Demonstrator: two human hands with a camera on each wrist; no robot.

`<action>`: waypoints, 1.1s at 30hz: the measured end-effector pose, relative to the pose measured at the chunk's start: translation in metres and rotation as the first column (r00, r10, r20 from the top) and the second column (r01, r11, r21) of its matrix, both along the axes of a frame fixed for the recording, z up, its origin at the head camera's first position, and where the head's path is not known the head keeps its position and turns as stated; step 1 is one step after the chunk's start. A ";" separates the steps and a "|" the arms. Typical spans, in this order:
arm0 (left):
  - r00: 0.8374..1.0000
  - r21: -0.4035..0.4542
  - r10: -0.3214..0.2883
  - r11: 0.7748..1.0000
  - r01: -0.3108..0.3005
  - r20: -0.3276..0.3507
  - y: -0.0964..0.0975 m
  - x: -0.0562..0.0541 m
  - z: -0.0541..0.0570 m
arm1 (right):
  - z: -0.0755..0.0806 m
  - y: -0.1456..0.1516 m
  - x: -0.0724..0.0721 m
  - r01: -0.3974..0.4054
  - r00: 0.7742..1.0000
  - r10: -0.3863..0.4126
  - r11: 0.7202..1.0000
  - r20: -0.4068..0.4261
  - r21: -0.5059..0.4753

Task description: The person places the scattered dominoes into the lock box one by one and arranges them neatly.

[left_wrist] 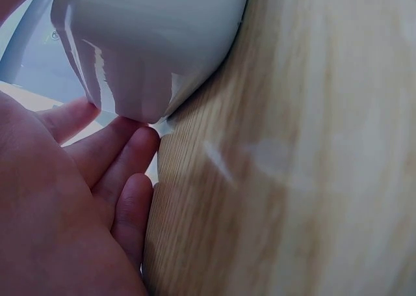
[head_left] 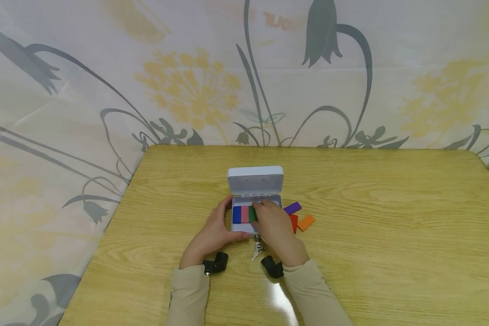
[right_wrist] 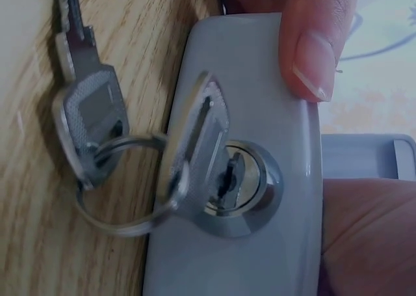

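Note:
A small white lockable metal box (head_left: pixel 255 172) stands on the table with its lid up. My left hand (head_left: pixel 213 228) grips its left side, the thumb (right_wrist: pixel 315 65) over the front edge and the fingers at the back corner. Inside the box, a blue block (head_left: pixel 237 215), a pink block (head_left: pixel 245 214) and a green block (head_left: pixel 251 214) lie side by side. My right hand (head_left: pixel 275 226) reaches into the box with its fingers at the green block, pinching it; the hand hides the box's right part. A key (right_wrist: pixel 201 140) sits in the front lock, and a second key (right_wrist: pixel 91 114) hangs from its ring.
Right of the box, a purple block (head_left: pixel 292 208), a red block (head_left: pixel 294 222) and an orange block (head_left: pixel 306 222) lie on the wooden table (head_left: pixel 391 235). Behind the table hangs a flower-patterned cloth (head_left: pixel 212 27). Black wrist camera mounts (head_left: pixel 272 267) protrude near both wrists.

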State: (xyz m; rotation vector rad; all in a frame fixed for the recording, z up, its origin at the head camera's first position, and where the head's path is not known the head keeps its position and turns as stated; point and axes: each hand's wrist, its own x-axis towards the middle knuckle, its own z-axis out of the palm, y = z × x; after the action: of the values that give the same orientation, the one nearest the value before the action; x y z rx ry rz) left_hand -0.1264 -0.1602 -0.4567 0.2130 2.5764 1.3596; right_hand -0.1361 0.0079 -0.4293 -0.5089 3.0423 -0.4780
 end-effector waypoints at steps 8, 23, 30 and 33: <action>1.000 0.006 -0.005 1.000 0.005 -0.008 0.002 0.000 0.000 | 0.002 0.002 -0.001 0.020 0.996 -0.014 0.998 0.092 -0.063; 1.000 0.001 0.001 1.000 -0.001 0.002 0.000 0.000 0.002 | -0.002 0.018 -0.004 -0.101 0.995 0.103 0.951 -0.009 -0.292; 1.000 -0.001 -0.001 1.000 0.001 0.005 0.000 0.002 0.002 | -0.003 0.023 -0.001 -0.128 0.992 0.121 0.935 -0.042 -0.332; 1.000 0.009 0.000 1.000 0.000 0.010 0.000 0.002 0.004 | -0.002 0.025 0.000 -0.137 0.991 0.123 0.928 -0.061 -0.347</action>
State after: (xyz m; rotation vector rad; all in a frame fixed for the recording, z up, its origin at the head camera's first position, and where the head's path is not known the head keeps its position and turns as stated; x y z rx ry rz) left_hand -0.1247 -0.1600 -0.4532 0.2074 2.5628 1.3697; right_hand -0.1365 0.0329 -0.4315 -0.7330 2.9389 -1.0235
